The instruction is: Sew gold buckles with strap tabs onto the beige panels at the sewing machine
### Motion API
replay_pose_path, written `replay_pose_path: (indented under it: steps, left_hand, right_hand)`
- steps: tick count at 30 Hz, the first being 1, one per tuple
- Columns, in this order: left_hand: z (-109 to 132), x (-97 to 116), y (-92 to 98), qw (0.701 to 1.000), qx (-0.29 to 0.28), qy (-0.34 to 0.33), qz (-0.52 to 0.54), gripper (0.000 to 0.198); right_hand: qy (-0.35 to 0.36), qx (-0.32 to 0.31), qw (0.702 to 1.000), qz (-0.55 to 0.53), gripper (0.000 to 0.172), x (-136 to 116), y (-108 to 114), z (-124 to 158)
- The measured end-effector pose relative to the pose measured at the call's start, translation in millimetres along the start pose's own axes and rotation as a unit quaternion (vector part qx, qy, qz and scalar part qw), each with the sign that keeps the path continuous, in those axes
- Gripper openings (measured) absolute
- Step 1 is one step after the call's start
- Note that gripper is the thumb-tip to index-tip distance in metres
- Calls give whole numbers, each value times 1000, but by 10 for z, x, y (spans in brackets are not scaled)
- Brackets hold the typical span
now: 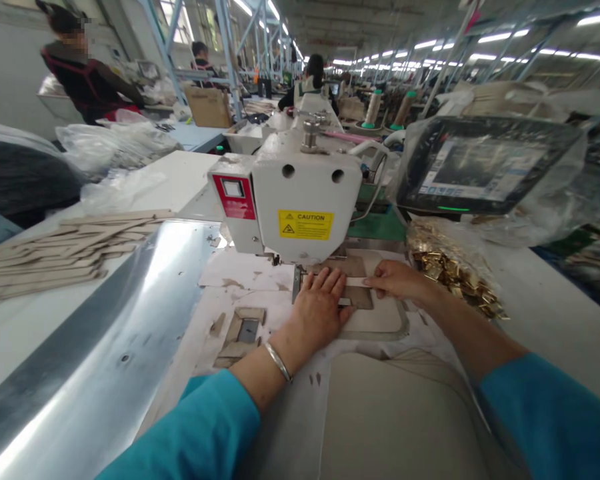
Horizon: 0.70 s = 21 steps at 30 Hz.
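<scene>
left hand (321, 308) laid flat over round-cornered beige panel (380, 321) | right hand (397, 279) pinching slim pale strip (356, 282)

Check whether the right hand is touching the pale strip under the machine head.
Touching. The head view shows it: the right hand pinches the right end of the pale strip, with no gap visible.

The only view comes from a camera on the person's head, facing forward and down across the desk (525, 267). It sits near enough that the blue sleeves (195, 427) enter large from below, with both hands (321, 308) around the middle, the sewing machine (305, 190) faced head-on just beyond, and the workshop (325, 27) receding far behind.
</scene>
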<state>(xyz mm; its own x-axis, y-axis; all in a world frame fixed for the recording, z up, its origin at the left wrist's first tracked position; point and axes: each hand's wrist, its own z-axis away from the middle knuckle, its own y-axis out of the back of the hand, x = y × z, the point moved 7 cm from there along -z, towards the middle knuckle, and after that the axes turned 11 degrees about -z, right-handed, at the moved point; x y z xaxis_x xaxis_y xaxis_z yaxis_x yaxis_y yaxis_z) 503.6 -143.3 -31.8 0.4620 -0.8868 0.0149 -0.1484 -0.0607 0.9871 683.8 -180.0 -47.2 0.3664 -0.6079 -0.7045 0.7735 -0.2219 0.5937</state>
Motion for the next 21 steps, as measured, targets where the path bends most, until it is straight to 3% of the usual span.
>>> replay_pose_path:
  steps: [3,7,9,11,13,16,18,21]
  left_hand:
    - [0,-1,1,1000,6,1,3,61]
    - [9,-3,3,1000,19,2,4,62]
    - [11,-2,2,1000,19,3,6,61]
    - [12,-1,3,1000,19,4,6,61]
    - [10,0,10,1000,23,5,6,61]
    - [11,6,22,1000,28,5,4,62]
    - [15,9,24,1000,26,4,3,62]
    - [19,10,23,1000,23,3,1,61]
  right_hand:
    - [-47,-45,998,7,21,-64,-24,69]
    - [-61,-41,997,11,24,-144,-26,134]
    - [-28,-14,997,72,25,-222,12,151]
    - [49,32,987,151,24,-376,76,178]
    - [103,58,981,157,25,-491,122,219]
    - [44,13,998,-52,27,-408,108,236]
    - [-19,-25,977,-212,26,-293,44,243]
    - [-64,-31,942,-327,23,-146,-6,233]
